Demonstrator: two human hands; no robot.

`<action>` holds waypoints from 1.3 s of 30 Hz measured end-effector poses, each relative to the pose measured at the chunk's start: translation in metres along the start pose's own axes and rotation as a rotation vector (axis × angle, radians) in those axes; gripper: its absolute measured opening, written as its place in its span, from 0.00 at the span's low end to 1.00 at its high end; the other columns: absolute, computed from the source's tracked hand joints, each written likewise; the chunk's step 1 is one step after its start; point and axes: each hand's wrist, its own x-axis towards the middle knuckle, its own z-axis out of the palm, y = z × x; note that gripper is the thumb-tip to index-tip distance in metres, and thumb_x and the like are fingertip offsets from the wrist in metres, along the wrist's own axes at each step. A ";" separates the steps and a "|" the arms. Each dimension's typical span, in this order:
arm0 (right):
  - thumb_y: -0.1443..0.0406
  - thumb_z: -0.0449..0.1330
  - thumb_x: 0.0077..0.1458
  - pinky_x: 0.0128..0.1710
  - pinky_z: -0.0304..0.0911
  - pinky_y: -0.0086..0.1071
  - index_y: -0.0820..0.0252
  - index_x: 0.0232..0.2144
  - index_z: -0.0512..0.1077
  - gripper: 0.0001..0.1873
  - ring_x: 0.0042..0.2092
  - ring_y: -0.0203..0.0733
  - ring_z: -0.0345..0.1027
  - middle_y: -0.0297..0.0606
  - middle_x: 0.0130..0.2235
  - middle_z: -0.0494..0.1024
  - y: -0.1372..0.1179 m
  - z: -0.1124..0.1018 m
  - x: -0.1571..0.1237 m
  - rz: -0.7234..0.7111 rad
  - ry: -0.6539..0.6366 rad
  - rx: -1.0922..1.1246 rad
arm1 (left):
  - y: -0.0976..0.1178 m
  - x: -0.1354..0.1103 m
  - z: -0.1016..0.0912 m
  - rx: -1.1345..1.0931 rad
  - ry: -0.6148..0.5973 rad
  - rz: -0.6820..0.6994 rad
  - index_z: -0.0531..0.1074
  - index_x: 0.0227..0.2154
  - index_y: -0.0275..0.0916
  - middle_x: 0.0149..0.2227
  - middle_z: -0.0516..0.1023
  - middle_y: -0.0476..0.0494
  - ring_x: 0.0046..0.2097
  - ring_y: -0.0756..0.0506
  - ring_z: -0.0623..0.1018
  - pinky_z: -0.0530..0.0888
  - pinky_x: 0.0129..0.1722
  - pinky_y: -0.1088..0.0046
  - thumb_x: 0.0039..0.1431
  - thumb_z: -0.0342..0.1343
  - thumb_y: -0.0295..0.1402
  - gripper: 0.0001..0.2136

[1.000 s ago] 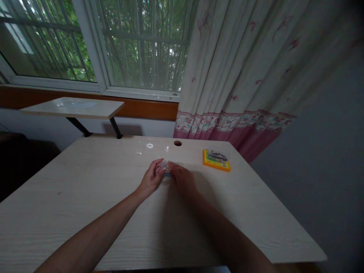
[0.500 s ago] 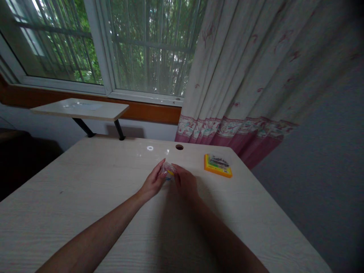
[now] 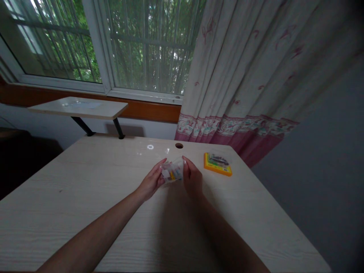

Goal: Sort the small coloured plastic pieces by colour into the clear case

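Under a window [image 3: 150, 64] stretches a pale bench [image 3: 85, 227]; toward its far edge, left of a yellow box [image 3: 214, 169], a clear packet [image 3: 173, 172] spans the left hand [image 3: 151, 183] and right hand [image 3: 193, 180], each grip closed on one side. Sharp, uneven pulling could tear it; slack fingers could drop it.

Head view from above near side of desk [image 3: 93, 182], facing forward and down toward window [image 3: 150, 57].
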 end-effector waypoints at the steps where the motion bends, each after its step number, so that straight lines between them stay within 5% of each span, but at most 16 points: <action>1: 0.58 0.44 0.67 0.53 0.68 0.40 0.60 0.54 0.72 0.23 0.53 0.47 0.73 0.46 0.52 0.78 0.000 0.000 0.000 -0.011 0.021 0.012 | 0.001 -0.001 0.002 -0.017 -0.016 -0.019 0.65 0.60 0.45 0.61 0.70 0.36 0.55 0.42 0.75 0.71 0.55 0.61 0.61 0.58 0.46 0.25; 7: 0.60 0.41 0.68 0.52 0.67 0.42 0.62 0.51 0.72 0.23 0.50 0.46 0.72 0.48 0.47 0.78 0.000 -0.001 0.003 -0.048 0.038 0.011 | -0.001 -0.009 0.012 -0.096 -0.109 -0.089 0.64 0.59 0.46 0.61 0.68 0.36 0.57 0.40 0.73 0.71 0.54 0.62 0.62 0.57 0.47 0.25; 12: 0.59 0.41 0.68 0.53 0.66 0.41 0.62 0.50 0.72 0.24 0.51 0.45 0.71 0.48 0.49 0.77 0.002 0.000 0.001 -0.002 0.045 0.042 | 0.004 -0.011 0.013 -0.060 -0.147 -0.115 0.62 0.59 0.46 0.62 0.66 0.34 0.58 0.38 0.73 0.70 0.56 0.58 0.53 0.68 0.38 0.32; 17: 0.56 0.43 0.67 0.40 0.69 0.35 0.62 0.49 0.73 0.24 0.41 0.43 0.74 0.45 0.42 0.80 0.005 -0.001 0.000 0.126 0.031 0.146 | 0.016 -0.009 0.004 -0.061 -0.163 -0.123 0.63 0.60 0.45 0.61 0.68 0.36 0.59 0.39 0.73 0.67 0.60 0.59 0.50 0.69 0.34 0.34; 23: 0.54 0.44 0.67 0.36 0.69 0.35 0.58 0.56 0.70 0.26 0.37 0.43 0.73 0.41 0.39 0.80 0.010 -0.003 -0.007 0.088 -0.062 0.143 | 0.035 -0.001 -0.015 -0.037 -0.126 -0.117 0.66 0.57 0.40 0.58 0.72 0.35 0.55 0.40 0.76 0.72 0.58 0.57 0.54 0.66 0.33 0.28; 28: 0.54 0.45 0.67 0.35 0.68 0.34 0.58 0.59 0.67 0.26 0.36 0.41 0.72 0.39 0.37 0.79 0.015 -0.002 -0.007 0.110 -0.150 0.135 | 0.100 -0.003 -0.054 0.064 0.058 -0.116 0.67 0.56 0.35 0.54 0.75 0.32 0.48 0.42 0.80 0.79 0.48 0.64 0.57 0.61 0.27 0.23; 32: 0.54 0.45 0.67 0.38 0.68 0.34 0.59 0.59 0.67 0.26 0.37 0.41 0.72 0.40 0.39 0.78 0.020 -0.001 -0.006 0.090 -0.162 0.143 | 0.151 -0.013 -0.105 0.201 0.254 0.092 0.67 0.57 0.40 0.52 0.76 0.38 0.45 0.44 0.80 0.81 0.42 0.67 0.57 0.60 0.25 0.24; 39: 0.54 0.45 0.66 0.39 0.69 0.35 0.59 0.56 0.69 0.25 0.38 0.41 0.72 0.42 0.41 0.78 0.024 -0.001 -0.005 0.075 -0.154 0.136 | 0.162 -0.026 -0.162 0.268 0.449 0.246 0.68 0.54 0.42 0.52 0.75 0.42 0.48 0.46 0.79 0.78 0.48 0.70 0.52 0.60 0.18 0.27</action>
